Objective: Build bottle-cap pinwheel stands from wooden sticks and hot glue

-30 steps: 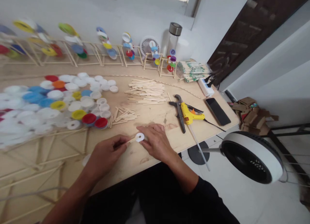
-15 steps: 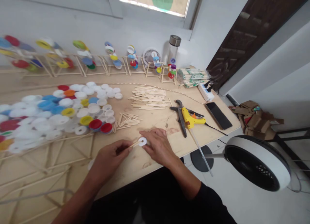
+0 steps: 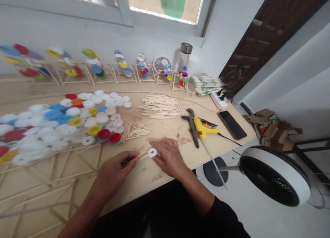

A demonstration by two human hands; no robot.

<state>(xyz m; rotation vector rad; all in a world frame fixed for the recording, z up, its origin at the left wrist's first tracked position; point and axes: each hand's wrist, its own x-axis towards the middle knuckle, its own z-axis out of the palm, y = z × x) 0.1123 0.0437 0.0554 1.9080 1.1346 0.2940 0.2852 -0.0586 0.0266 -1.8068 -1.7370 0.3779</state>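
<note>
Left hand, head view: its fingertips (image 3: pixel 135 158) pinched a wooden stick (image 3: pixel 142 154), well left of the glue gun (image 3: pixel 203 128).
Right hand (image 3: pixel 170 158): partly curled, it held a white disc (image 3: pixel 152 156), nearer the glue gun.
White disc: it sat left of the glue gun, at the stick's end.

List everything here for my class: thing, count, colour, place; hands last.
Table: one, pale, centre
Caps: many, mostly white, left
Cap wheels: seven, multicoloured, back
Stick frames: several, pale, left
Stick piles: two, pale, centre
Bagged sticks: many, pale, back
Glue gun: one, yellow, right
Hand tool: one, dark, right
Phone: one, black, right
Power strip: one, white, right
Bottle: one, clear, back
Small fan: one, white, back
Large fan: one, black-white, right
Cardboard: pile, brown, right
Door: one, brown, right
Window: one, grey-framed, back
Held stick: one, pale, front
Holed disc: one, white, front
Left hand and right hand: two, bare, front
</note>
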